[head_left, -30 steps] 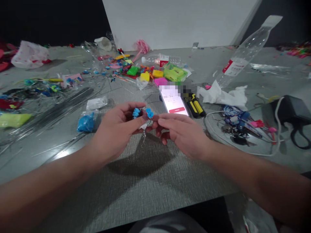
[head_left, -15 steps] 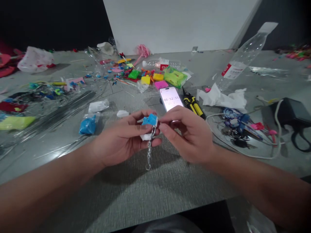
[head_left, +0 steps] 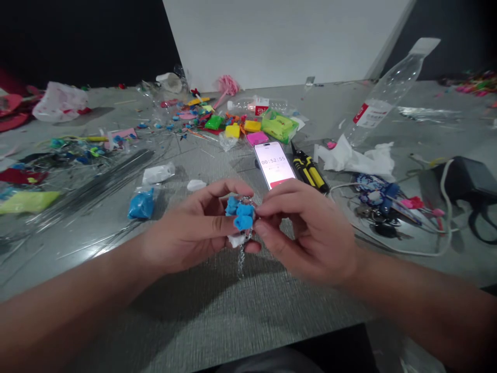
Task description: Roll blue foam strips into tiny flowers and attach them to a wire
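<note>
Between my hands is a small piece of blue modelling clay [head_left: 243, 216] with white clay [head_left: 236, 240] beneath it. A silver chain [head_left: 241, 259] runs along its right side and dangles below, blurred at the end. My left hand [head_left: 198, 220] is closed around the blue and white clay piece, thumb on top and fingers behind. At the piece's right edge, the thumb and forefinger of my right hand [head_left: 303, 225] are pinched together. What sits between those fingertips is too small to make out. A phone [head_left: 274, 163] showing a timer lies just beyond my right hand.
A bag of blue clay [head_left: 142, 203] and white lumps lie left of my hands. Yellow-black pliers [head_left: 309, 168] rest beside the phone. A tall plastic bottle [head_left: 382, 98], crumpled tissue [head_left: 357, 156], keys and a black adapter [head_left: 469, 181] are at right. Coloured clay packs [head_left: 252, 126] lie behind.
Both hands have come slightly lower with the clay piece. The piece has turned, showing more blue lumps and a stretch of chain at its top.
</note>
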The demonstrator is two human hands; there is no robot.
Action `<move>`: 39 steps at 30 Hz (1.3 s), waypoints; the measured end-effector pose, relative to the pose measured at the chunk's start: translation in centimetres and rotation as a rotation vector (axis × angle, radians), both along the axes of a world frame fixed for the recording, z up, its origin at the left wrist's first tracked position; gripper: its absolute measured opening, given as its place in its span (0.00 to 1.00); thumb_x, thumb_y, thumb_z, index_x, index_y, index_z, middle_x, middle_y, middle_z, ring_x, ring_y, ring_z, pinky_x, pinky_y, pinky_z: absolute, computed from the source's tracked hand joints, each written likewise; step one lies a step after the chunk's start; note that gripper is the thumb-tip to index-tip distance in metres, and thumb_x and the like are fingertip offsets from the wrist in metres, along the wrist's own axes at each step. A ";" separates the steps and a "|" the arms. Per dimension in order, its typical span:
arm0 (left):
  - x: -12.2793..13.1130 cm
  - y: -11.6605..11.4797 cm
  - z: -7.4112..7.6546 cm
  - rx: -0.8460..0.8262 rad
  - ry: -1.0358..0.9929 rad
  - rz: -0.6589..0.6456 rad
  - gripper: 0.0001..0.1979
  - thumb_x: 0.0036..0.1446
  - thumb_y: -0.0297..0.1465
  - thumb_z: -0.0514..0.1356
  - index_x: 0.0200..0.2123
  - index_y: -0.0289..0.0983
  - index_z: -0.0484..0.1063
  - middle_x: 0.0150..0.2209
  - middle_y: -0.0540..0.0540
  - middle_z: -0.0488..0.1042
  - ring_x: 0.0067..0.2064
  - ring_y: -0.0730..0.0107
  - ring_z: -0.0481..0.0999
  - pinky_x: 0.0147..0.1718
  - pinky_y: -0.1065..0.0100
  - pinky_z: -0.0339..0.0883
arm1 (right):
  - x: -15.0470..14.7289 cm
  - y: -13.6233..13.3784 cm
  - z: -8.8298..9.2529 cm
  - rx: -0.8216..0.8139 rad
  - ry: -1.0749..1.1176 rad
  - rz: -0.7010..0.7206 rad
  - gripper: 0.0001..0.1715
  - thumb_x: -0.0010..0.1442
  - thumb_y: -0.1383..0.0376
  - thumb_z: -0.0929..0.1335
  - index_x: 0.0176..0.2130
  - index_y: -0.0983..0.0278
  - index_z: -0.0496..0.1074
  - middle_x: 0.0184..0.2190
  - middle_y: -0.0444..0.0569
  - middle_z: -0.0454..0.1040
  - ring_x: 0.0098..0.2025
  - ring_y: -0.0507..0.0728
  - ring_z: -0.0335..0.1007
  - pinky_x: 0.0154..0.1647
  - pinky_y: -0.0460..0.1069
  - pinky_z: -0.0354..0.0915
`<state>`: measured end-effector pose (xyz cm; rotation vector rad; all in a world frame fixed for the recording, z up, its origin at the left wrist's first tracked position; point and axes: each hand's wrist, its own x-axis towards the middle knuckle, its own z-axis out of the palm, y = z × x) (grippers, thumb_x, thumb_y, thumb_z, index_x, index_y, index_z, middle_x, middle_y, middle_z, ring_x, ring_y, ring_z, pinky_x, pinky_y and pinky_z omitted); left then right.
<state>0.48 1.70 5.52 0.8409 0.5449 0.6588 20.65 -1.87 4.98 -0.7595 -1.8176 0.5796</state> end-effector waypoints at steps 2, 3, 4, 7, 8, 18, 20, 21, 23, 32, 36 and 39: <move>0.0 0.0 0.0 0.012 -0.006 0.011 0.13 0.56 0.24 0.70 0.44 0.44 0.79 0.36 0.48 0.80 0.35 0.68 0.81 0.36 0.66 0.80 | 0.0 0.0 0.1 0.043 -0.022 -0.024 0.07 0.64 0.70 0.71 0.42 0.59 0.72 0.37 0.49 0.76 0.35 0.54 0.74 0.30 0.50 0.73; 0.0 0.0 -0.1 0.012 -0.009 0.017 0.13 0.56 0.24 0.70 0.44 0.44 0.79 0.36 0.48 0.80 0.35 0.68 0.81 0.36 0.67 0.80 | 0.0 0.0 0.1 0.058 -0.028 -0.038 0.07 0.64 0.70 0.71 0.42 0.59 0.73 0.37 0.49 0.76 0.35 0.54 0.74 0.31 0.51 0.73; 0.0 0.0 0.0 0.009 -0.012 0.024 0.13 0.56 0.24 0.70 0.44 0.43 0.80 0.36 0.48 0.80 0.35 0.68 0.81 0.36 0.67 0.80 | 0.0 0.0 0.2 0.070 -0.026 -0.052 0.07 0.64 0.70 0.71 0.41 0.59 0.73 0.37 0.50 0.76 0.35 0.54 0.74 0.31 0.51 0.73; 0.0 -0.1 0.1 0.006 -0.014 0.021 0.14 0.55 0.24 0.71 0.44 0.44 0.80 0.36 0.48 0.80 0.35 0.67 0.81 0.35 0.67 0.81 | 0.1 -0.1 0.1 0.047 0.022 -0.050 0.06 0.63 0.70 0.71 0.41 0.60 0.73 0.36 0.49 0.75 0.35 0.54 0.74 0.31 0.50 0.72; 0.0 -0.2 0.2 0.013 -0.009 0.016 0.13 0.56 0.25 0.71 0.44 0.43 0.80 0.37 0.48 0.80 0.35 0.67 0.81 0.36 0.67 0.80 | 0.1 -0.1 0.0 0.007 0.052 -0.029 0.06 0.63 0.70 0.71 0.41 0.60 0.72 0.37 0.49 0.75 0.35 0.54 0.73 0.30 0.50 0.72; -0.8 0.8 -0.3 0.196 -0.075 -0.169 0.13 0.59 0.24 0.68 0.48 0.39 0.79 0.40 0.47 0.80 0.37 0.70 0.82 0.37 0.68 0.81 | 0.0 0.2 -1.4 -0.384 0.331 0.289 0.09 0.63 0.69 0.72 0.42 0.62 0.68 0.35 0.45 0.70 0.35 0.53 0.74 0.30 0.48 0.69; -1.0 0.9 0.1 0.216 -0.046 -0.207 0.12 0.61 0.24 0.67 0.48 0.38 0.78 0.38 0.48 0.79 0.36 0.71 0.81 0.35 0.71 0.80 | 0.4 0.5 -1.0 -0.252 0.236 0.238 0.09 0.63 0.69 0.72 0.44 0.62 0.70 0.37 0.47 0.70 0.37 0.53 0.71 0.32 0.48 0.70; -1.0 1.0 0.3 0.226 -0.029 -0.227 0.11 0.61 0.24 0.67 0.48 0.37 0.78 0.37 0.48 0.79 0.35 0.72 0.81 0.35 0.72 0.80 | 0.7 0.6 -0.7 -0.175 0.174 0.233 0.10 0.62 0.68 0.71 0.45 0.61 0.71 0.38 0.48 0.70 0.38 0.54 0.70 0.32 0.49 0.70; -1.1 1.1 0.6 0.231 -0.010 -0.259 0.13 0.62 0.23 0.66 0.49 0.37 0.76 0.38 0.48 0.78 0.35 0.74 0.79 0.35 0.73 0.79 | 1.2 1.0 -0.1 -0.030 0.054 0.230 0.12 0.62 0.67 0.71 0.47 0.60 0.73 0.39 0.48 0.70 0.37 0.54 0.69 0.32 0.49 0.70; -1.2 1.2 1.0 0.228 0.061 -0.244 0.24 0.62 0.24 0.66 0.59 0.45 0.69 0.45 0.46 0.80 0.38 0.72 0.79 0.37 0.72 0.76 | 1.4 1.9 0.2 0.042 -0.048 0.248 0.10 0.61 0.66 0.73 0.44 0.63 0.75 0.37 0.49 0.70 0.34 0.53 0.68 0.27 0.48 0.68; -1.6 1.4 1.2 0.257 0.133 -0.216 0.23 0.63 0.27 0.65 0.60 0.46 0.70 0.47 0.44 0.80 0.41 0.67 0.81 0.39 0.69 0.75 | 1.5 2.4 -0.2 -0.011 -0.007 0.308 0.10 0.60 0.67 0.73 0.43 0.63 0.75 0.35 0.48 0.71 0.33 0.53 0.68 0.28 0.48 0.68; -1.9 1.4 1.6 0.258 0.151 -0.194 0.21 0.63 0.28 0.64 0.59 0.45 0.72 0.45 0.43 0.82 0.40 0.64 0.82 0.38 0.67 0.76 | 1.9 2.5 -0.2 -0.115 0.050 0.382 0.11 0.60 0.66 0.74 0.44 0.62 0.75 0.36 0.47 0.71 0.33 0.52 0.67 0.29 0.48 0.67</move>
